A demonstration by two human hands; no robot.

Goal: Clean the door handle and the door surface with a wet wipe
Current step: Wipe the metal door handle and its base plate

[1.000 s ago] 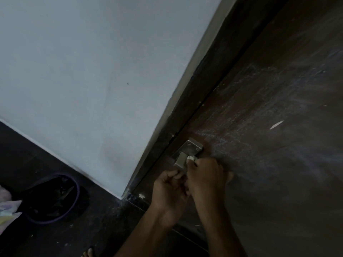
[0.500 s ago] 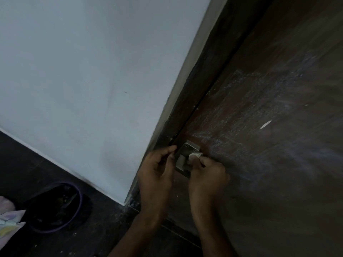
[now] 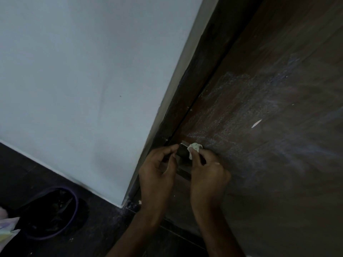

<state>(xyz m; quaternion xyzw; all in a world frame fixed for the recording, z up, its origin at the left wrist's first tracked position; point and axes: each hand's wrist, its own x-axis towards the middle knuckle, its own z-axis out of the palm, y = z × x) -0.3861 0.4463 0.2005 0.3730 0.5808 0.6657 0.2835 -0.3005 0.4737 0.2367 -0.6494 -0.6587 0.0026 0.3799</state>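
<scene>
Dark brown wood door point(image 3: 278, 127) fills my right side, smeared with chalky white streaks, one white fleck mid-panel. Pale wall point(image 3: 83, 80) on the left. Black basin point(image 3: 50, 212) with purple rim sits on the dark floor point(image 3: 27, 173), holding dark stuff I can't make out. My left hand point(image 3: 157, 173) pinches the metal door handle point(image 3: 182, 152) at the door edge. My right hand point(image 3: 207, 175) grips a crumpled white wet wipe point(image 3: 194, 147), pressed against the handle.
</scene>
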